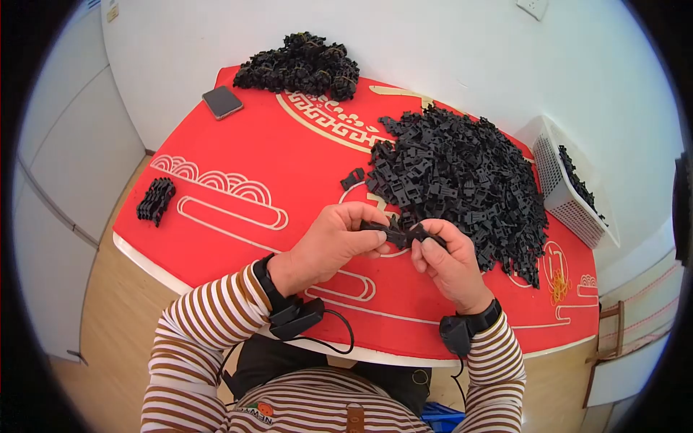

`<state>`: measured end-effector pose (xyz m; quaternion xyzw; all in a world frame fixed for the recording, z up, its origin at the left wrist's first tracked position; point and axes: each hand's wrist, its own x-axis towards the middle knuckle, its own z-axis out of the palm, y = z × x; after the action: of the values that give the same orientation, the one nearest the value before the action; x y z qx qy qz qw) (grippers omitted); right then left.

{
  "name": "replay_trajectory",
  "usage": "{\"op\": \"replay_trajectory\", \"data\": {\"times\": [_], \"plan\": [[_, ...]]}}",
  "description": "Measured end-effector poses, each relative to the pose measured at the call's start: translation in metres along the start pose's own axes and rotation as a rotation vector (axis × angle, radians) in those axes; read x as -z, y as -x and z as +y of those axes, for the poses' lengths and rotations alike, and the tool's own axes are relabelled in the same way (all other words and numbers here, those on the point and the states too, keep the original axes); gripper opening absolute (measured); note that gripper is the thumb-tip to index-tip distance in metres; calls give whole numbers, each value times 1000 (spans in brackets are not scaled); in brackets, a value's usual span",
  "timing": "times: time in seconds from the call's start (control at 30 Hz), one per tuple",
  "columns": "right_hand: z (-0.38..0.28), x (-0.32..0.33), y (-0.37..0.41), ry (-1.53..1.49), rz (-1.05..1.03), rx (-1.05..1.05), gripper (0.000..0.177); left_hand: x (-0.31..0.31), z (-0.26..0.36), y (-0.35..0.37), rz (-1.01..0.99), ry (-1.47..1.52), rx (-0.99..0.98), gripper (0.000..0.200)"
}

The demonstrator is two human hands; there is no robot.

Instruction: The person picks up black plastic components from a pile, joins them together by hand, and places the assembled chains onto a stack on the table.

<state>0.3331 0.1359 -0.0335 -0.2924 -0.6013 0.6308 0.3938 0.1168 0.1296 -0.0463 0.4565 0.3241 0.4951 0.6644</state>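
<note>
Near the front middle of the red table, my left hand (338,237) pinches black plastic pieces (393,232) between thumb and fingers. Close beside it on the right, my right hand (451,263) grips a black plastic clip (422,234). The held parts meet or nearly meet between my fingertips; whether they are joined cannot be made out. Just behind both hands spreads a large heap of black plastic clips (455,173). One loose black clip (352,179) lies at the heap's left edge.
Bundled black pieces (299,68) are piled at the back, with a phone (222,102) to their left. A short row of black clips (155,202) lies far left. At right stand a white basket (570,187) holding black pieces and, nearer, yellow rubber bands (559,286) on the red tablecloth (238,155).
</note>
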Motion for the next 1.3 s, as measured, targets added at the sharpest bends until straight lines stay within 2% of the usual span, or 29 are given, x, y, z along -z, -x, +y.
{"op": "replay_trajectory", "data": {"times": [0.13, 0.23, 0.33, 0.8, 0.9, 1.0, 1.03, 1.13, 1.23, 1.3], "plan": [[2, -2, -1, -303, -56, 84, 35, 1, 3, 1, 13, 64, 95, 18], [-1, 0, 1, -391, -17, 17, 39, -1, 6, 2, -2, 169, 170, 20], [-2, 4, 1, -366, 14, -22, 37, 1, 3, 2, -61, 250, 186, 22], [17, 11, -1, 13, -20, 239, 15, -2, 2, 4, -170, 253, 47, 21], [17, 10, -1, 17, -16, 232, 14, 2, -4, 1, -212, 159, -33, 20], [16, 8, 0, 17, 14, 227, 16, 1, -3, 2, -182, -119, -169, 28], [15, 7, 0, 21, 28, 228, 17, 0, -3, 2, -165, -108, -179, 33], [3, -1, 7, -65, 145, 68, 18, -2, -3, 2, -147, -131, -200, 45], [4, 0, 10, -3, 90, 43, 18, 1, -9, 1, -187, -257, -213, 51], [6, -1, 8, 185, 77, 146, 17, -1, -12, 2, -207, -326, -235, 50]]}}
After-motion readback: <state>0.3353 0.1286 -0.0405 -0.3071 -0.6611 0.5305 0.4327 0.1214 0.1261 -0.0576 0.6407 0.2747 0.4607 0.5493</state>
